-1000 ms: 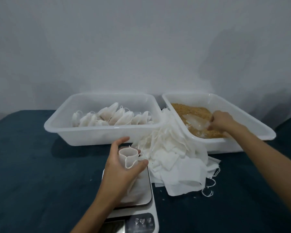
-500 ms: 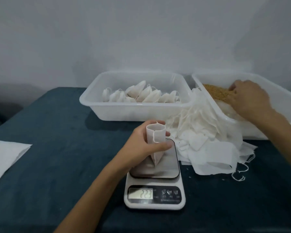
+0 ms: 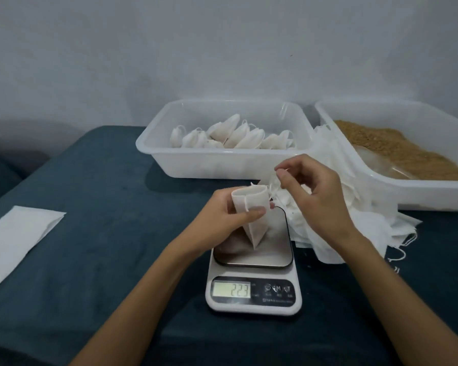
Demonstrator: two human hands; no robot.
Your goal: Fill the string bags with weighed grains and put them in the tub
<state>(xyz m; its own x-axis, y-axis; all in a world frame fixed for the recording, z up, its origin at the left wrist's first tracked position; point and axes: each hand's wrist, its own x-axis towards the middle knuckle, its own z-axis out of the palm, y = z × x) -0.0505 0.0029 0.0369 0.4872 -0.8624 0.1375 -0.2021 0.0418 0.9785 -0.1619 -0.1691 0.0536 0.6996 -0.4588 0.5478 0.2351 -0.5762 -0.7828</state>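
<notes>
A small white fabric string bag [image 3: 251,212], tapering to a point at its bottom, stands with its tip on the steel platform of a white digital kitchen scale [image 3: 253,262], its mouth open upward. The left hand [image 3: 230,215] grips the bag near its rim, thumb across the front and fingers curled round behind. The right hand [image 3: 312,191] hovers just above and to the right of the bag's mouth, thumb and forefinger pinched together; what they pinch is too small to tell. The scale's display, near the wrists, reads 223. Under and beyond the right hand lies a loose heap of flat white empty bags [image 3: 341,207] with trailing strings. Past both hands sits a translucent white rectangular plastic tub [image 3: 196,165] holding a row of filled white bags [image 3: 233,136]. To the right of it, beyond the right hand, a second white plastic tub [image 3: 431,194] holds brown grains [image 3: 397,149]. Far to the left of the left hand, a flat white sheet [image 3: 16,239] lies on the dark teal desk [image 3: 95,260].
</notes>
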